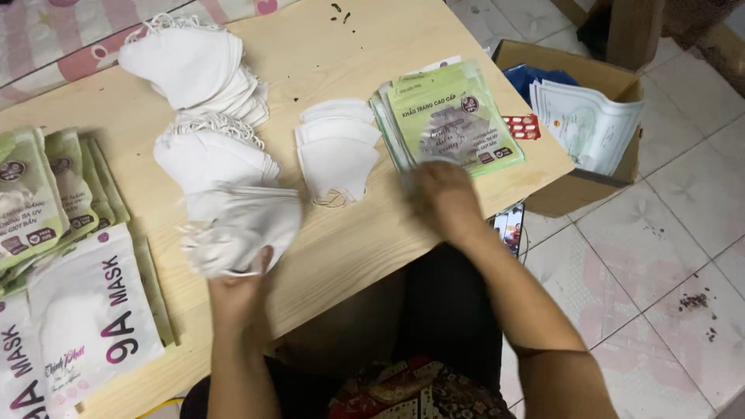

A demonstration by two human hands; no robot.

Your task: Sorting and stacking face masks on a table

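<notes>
Left hand (237,291) grips blurred white masks (240,225), lower centre-left. Right hand (442,194) touches the green packets (450,124), centre-right. Small mask stack (337,151) between. Box (597,186) at right.

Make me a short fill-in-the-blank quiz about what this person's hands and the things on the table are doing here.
1. The left hand holds a bunch of ____-coloured face masks.
2. The right hand rests at the near edge of a stack of ____-coloured packets.
3. A small pile of masks lies ____ the two hands.
4. The open cardboard box stands on the ____, beside the table.

Missing words: white; green; between; floor
</notes>
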